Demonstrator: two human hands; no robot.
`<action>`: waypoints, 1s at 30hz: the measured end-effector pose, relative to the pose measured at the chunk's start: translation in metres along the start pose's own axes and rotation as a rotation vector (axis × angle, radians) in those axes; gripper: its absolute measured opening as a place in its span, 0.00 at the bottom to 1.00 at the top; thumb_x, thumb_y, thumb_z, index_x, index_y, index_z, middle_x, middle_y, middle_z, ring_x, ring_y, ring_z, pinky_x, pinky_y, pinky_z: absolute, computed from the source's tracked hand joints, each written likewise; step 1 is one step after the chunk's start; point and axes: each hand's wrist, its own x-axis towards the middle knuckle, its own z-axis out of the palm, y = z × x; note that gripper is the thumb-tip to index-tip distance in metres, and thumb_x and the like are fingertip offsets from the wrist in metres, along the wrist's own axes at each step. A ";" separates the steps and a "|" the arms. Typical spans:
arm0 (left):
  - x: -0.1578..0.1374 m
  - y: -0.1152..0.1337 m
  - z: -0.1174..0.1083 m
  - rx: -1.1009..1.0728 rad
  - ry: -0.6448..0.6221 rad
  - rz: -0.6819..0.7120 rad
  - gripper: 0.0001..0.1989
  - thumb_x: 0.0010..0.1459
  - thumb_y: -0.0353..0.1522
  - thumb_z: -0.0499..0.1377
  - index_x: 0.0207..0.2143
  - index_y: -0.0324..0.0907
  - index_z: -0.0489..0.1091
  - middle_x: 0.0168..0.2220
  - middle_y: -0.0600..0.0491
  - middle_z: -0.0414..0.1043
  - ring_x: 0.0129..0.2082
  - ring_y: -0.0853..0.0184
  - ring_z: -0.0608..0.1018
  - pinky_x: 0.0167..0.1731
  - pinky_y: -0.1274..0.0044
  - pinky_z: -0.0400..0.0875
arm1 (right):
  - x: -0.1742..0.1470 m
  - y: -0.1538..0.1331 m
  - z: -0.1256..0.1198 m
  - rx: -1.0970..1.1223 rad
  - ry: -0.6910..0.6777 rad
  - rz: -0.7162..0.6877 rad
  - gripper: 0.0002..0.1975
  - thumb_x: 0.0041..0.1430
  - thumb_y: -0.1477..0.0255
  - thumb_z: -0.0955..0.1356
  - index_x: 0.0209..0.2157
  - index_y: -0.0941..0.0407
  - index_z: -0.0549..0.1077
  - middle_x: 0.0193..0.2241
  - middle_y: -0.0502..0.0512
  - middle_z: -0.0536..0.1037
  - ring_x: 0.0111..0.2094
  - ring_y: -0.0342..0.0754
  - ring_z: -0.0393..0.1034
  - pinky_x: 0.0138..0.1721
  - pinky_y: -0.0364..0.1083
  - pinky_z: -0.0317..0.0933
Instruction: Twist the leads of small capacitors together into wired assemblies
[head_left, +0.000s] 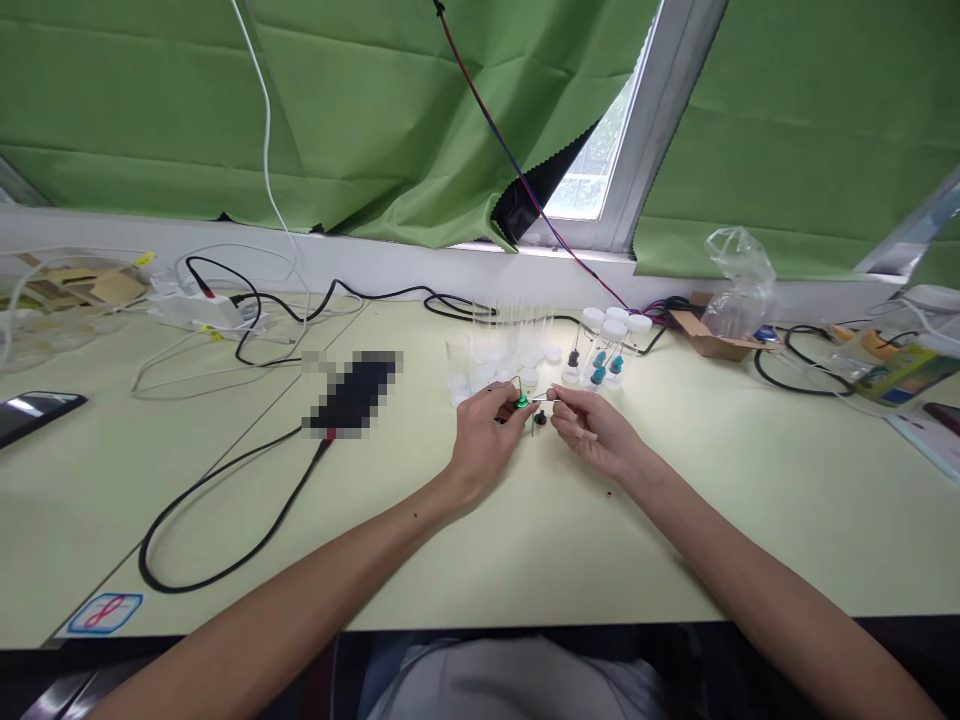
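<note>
My left hand (487,435) pinches a small part with a green hub and a thin bent metal stem, like a dispensing needle (523,402). Facing it from the right, my right hand (592,425) has its fingers closed on a thin metal rod (545,401) whose tip meets the green hub or lies very near it. A small black hub with a thin stem (541,418) is on the table between the hands. Just behind stand clear tubes with white caps (615,330); several hold needles with teal hubs (598,374), and one holds a needle with a black hub (574,357).
More clear tubes (514,325) and a clear cup (459,362) stand behind my left hand. A pixelated dark device (352,395) with a black cable (150,520) lies left. A cardboard box (712,335) with a plastic bag (742,280) sits back right; a power strip (195,305), back left.
</note>
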 end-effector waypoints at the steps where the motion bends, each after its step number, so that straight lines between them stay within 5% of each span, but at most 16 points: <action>1: 0.000 0.000 0.000 0.002 0.001 0.013 0.10 0.58 0.34 0.63 0.26 0.42 0.66 0.25 0.56 0.67 0.23 0.72 0.70 0.26 0.79 0.70 | 0.000 0.000 0.000 0.018 0.005 0.008 0.10 0.65 0.77 0.64 0.27 0.60 0.69 0.12 0.43 0.62 0.10 0.34 0.51 0.10 0.32 0.49; 15: -0.001 -0.009 0.002 0.046 0.062 0.213 0.05 0.60 0.33 0.61 0.31 0.42 0.72 0.29 0.53 0.73 0.25 0.71 0.74 0.26 0.79 0.72 | -0.002 -0.004 0.001 0.203 -0.022 0.145 0.11 0.68 0.80 0.58 0.31 0.58 0.65 0.14 0.40 0.57 0.10 0.33 0.49 0.07 0.30 0.46; 23: 0.001 -0.006 0.002 0.041 0.040 0.087 0.07 0.59 0.35 0.61 0.29 0.42 0.72 0.29 0.52 0.73 0.26 0.70 0.74 0.27 0.78 0.71 | 0.000 -0.003 -0.003 0.225 -0.062 0.111 0.07 0.65 0.81 0.64 0.31 0.57 0.66 0.16 0.41 0.59 0.14 0.34 0.53 0.09 0.28 0.50; 30: 0.003 0.004 0.003 -0.201 -0.007 -0.248 0.15 0.53 0.37 0.66 0.24 0.41 0.63 0.25 0.56 0.68 0.21 0.73 0.72 0.23 0.79 0.70 | -0.004 0.003 0.008 0.122 -0.090 -0.125 0.10 0.65 0.72 0.67 0.30 0.61 0.72 0.16 0.43 0.63 0.16 0.33 0.56 0.15 0.31 0.56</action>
